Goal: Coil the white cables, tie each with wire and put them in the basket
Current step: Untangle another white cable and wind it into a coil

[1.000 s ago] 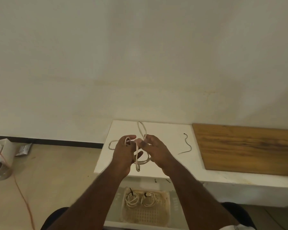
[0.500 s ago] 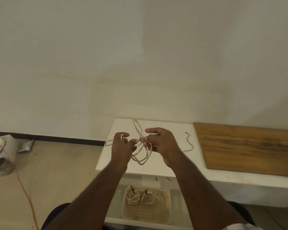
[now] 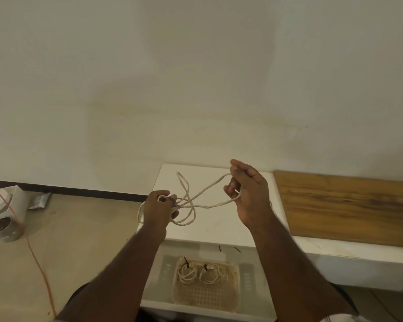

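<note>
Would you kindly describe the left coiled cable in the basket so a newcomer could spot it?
Start at the white table; below its front edge sits the pale perforated basket. Two tied white coils lie at its far end, and the left coil is the one whose black tie sticks up longer than its neighbour's.

text: none legible | labels: none | brands: none | numbers: none | signs: none

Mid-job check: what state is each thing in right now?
Left hand: gripping gathered cable loops.
Right hand: holding one loop pulled out.
Cable: loose, untied, stretched between the hands.
Basket: holds two coils.
Two coils: tied with dark wire.
</note>
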